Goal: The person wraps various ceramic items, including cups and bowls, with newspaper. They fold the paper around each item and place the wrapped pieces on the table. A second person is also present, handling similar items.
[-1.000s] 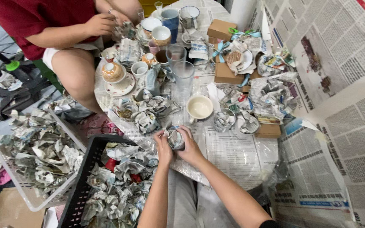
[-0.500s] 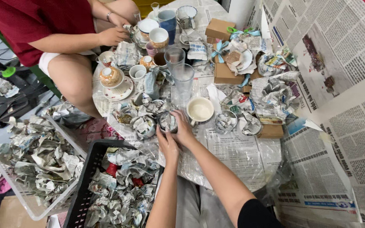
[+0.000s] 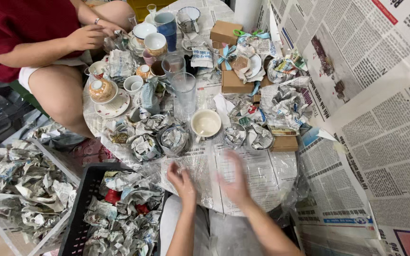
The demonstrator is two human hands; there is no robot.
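Both hands hover empty over the near edge of a crowded round table.

The table (image 3: 262,175), draped in flat newspaper under clear plastic, gives open room only at its near rim; beyond that, cups and paper bundles crowd it. At the left, a black slatted crate (image 3: 79,213) brims with crumpled newsprint, just beside a clear bin (image 3: 48,237) of the same. The left hand (image 3: 182,179) is loosely open, fingers curled, holding nothing. The right hand (image 3: 236,182) is blurred, seemingly spread flat and empty. Nearest ahead, a bowl wrapped in newspaper (image 3: 173,139) sits just beside a smooth cream cup (image 3: 206,123). Across the table, another person's hand (image 3: 87,37) rests among the crockery.
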